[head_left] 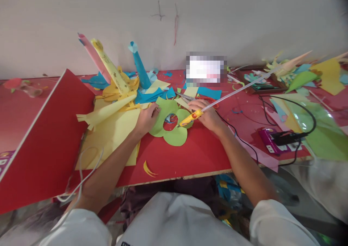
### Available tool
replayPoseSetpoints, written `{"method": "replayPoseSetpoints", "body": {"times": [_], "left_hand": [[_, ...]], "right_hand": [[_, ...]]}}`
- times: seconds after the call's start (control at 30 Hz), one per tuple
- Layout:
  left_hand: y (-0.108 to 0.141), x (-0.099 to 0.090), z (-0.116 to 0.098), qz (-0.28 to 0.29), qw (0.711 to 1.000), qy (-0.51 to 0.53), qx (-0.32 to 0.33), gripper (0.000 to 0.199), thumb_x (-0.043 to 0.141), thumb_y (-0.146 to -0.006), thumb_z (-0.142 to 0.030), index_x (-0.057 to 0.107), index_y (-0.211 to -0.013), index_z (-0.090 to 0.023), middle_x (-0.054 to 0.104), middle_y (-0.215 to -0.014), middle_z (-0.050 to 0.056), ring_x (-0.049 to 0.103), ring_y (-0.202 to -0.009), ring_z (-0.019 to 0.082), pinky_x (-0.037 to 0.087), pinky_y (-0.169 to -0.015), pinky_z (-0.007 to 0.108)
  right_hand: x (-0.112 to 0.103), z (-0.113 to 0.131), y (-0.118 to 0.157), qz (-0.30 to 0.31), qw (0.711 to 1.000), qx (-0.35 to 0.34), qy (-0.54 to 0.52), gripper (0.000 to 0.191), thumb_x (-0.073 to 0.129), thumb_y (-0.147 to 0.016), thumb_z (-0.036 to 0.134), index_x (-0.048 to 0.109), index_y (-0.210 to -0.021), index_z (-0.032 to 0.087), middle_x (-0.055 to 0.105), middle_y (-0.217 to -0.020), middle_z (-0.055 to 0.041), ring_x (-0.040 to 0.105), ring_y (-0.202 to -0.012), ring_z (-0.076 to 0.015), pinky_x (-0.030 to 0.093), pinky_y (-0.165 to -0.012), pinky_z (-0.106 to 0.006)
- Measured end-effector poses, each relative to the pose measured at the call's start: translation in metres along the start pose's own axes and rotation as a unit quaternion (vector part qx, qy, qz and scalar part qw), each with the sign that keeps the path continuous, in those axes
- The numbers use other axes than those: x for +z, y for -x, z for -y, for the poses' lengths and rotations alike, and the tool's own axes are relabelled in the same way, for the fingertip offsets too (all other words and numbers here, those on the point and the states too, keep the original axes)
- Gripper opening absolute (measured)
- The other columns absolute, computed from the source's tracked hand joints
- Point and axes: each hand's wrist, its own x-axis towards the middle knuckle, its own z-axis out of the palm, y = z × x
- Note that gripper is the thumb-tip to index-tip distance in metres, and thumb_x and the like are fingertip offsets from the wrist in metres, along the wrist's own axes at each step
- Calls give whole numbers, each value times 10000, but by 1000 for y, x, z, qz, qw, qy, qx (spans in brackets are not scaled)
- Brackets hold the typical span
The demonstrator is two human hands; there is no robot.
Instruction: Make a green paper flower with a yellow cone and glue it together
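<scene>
A green paper flower [175, 136] with rounded petals and a round hole in its middle lies over the red table. My left hand [147, 120] pinches its left edge, fingers closed. In my right hand [210, 119] is a yellow glue gun [191, 118], its tip pointing down-left at the paper beside the hole. A long clear glue stick [241, 88] juts from the gun's back toward the upper right. Just beyond my right hand, scissors [185, 96] rest among paper scraps.
A red upright board [51, 130] stands at left. Behind the yellow sheets [108, 137] rise rolled paper cones, one blue [141, 70]. A purple power strip [272, 140] with black cables sits at right, near a scrap-filled tray [258, 81]. A yellow scrap [148, 169] lies near the front edge.
</scene>
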Motion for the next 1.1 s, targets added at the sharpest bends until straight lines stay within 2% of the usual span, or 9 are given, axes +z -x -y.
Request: {"method": "replayPoseSetpoints", "body": {"times": [0.17, 0.33, 0.47, 0.63, 0.7, 0.8, 0.9, 0.97, 1.1], "left_hand": [[0, -1, 0, 1, 1000, 0, 3, 161, 505, -1022, -334, 589, -936, -227, 607, -729, -5, 527, -658, 169, 371, -685, 293], [1, -1, 0, -1, 1000, 0, 4, 164, 514, -1024, -345, 584, -935, -226, 581, -707, -16, 506, -643, 162, 370, -685, 289], [1, -1, 1, -6, 1000, 13, 13, 160, 513, -1020, -339, 569, -922, -225, 545, -693, -25, 484, -629, 154, 363, -678, 289], [2, -2, 0, -14, 999, 34, 21, 178, 516, -1018, -338, 538, -881, -226, 492, -674, -38, 455, -620, 144, 347, -655, 285], [2, -3, 0, -18, 998, 49, 21, 184, 520, -1015, -341, 528, -872, -226, 469, -667, -44, 443, -617, 140, 338, -643, 284], [1, -3, 0, -19, 998, 64, 13, 175, 520, -1009, -332, 524, -871, -225, 445, -649, -51, 436, -616, 138, 329, -634, 280], [1, -3, 0, -13, 998, 63, 12, 163, 530, -995, -314, 519, -861, -222, 453, -643, -52, 434, -609, 134, 327, -630, 277], [0, -3, 0, -8, 998, 59, 16, 166, 529, -994, -315, 517, -857, -222, 472, -651, -49, 438, -609, 132, 330, -631, 276], [0, -3, 0, -1, 999, 43, 17, 167, 521, -1002, -333, 536, -878, -222, 512, -664, -39, 458, -611, 139, 338, -640, 280]], "right_hand": [[-7, -3, 5, -44, 999, 5, -4, 230, 558, -1025, 237, 740, -1154, 296, 741, -1348, -87, 647, -1267, -332, 521, -1109, -558], [-5, -8, 9, -110, 992, 65, -1, 157, 680, -942, 258, 741, -1083, 290, 755, -1265, -93, 685, -1212, -344, 550, -1076, -559], [4, -7, 8, -131, 984, 118, -33, 228, 792, -830, 315, 718, -1040, 263, 789, -1099, -89, 746, -1028, -326, 610, -905, -477], [5, 9, 2, -55, 977, 175, -111, 294, 863, -775, 448, 697, -898, 238, 782, -832, -48, 730, -748, -275, 573, -683, -374], [0, 18, 0, -13, 974, 179, -139, 319, 853, -796, 513, 714, -870, 235, 786, -827, -50, 733, -752, -276, 570, -680, -372], [-12, 27, -1, 33, 965, 187, -183, 371, 802, -849, 590, 761, -945, 234, 812, -942, -73, 756, -887, -302, 599, -769, -395], [-24, 26, 4, 73, 948, 233, -202, 420, 768, -875, 612, 772, -1015, 216, 817, -1007, -89, 756, -934, -314, 609, -805, -403], [-29, 21, 11, 74, 938, 281, -191, 431, 760, -879, 612, 764, -995, 198, 813, -968, -95, 753, -882, -312, 606, -768, -400], [-28, 17, 21, 13, 926, 336, -174, 420, 803, -852, 583, 761, -991, 189, 825, -990, -116, 772, -902, -341, 617, -767, -425]]}}
